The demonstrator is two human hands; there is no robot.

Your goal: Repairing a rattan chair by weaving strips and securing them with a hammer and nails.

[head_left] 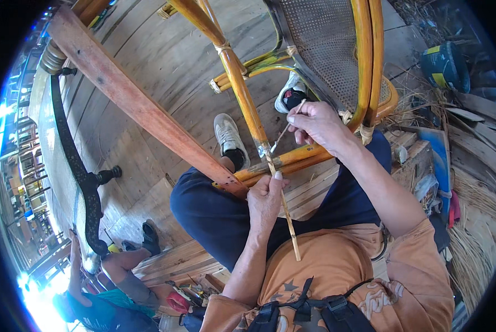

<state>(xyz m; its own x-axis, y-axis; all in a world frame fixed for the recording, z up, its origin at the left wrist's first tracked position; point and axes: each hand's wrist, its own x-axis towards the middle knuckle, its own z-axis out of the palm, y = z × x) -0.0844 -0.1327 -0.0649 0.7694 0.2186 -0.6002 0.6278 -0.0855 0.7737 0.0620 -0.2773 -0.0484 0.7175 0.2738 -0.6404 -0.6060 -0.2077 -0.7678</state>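
My left hand (265, 200) is closed around a thin rattan stick (290, 228). The stick's upper end meets the joint of a yellow-brown rattan pole (242, 91) and a crosspiece (298, 157); its lower end reaches toward my shirt. My right hand (315, 123) pinches a slim stick (283, 133) with a white-smeared tip, right beside that joint. White stuff also shows on the pole's end. The crosspiece lies across my lap, and a flat reddish wooden board (132, 97) runs from the upper left to my left knee.
A chair frame with a woven cane panel (324, 44) stands at the upper right. Farther right are a dark bucket (446, 66) and loose cane strips (469, 243). At left is a dark-edged carved frame (74, 149); another person (112, 301) sits at lower left.
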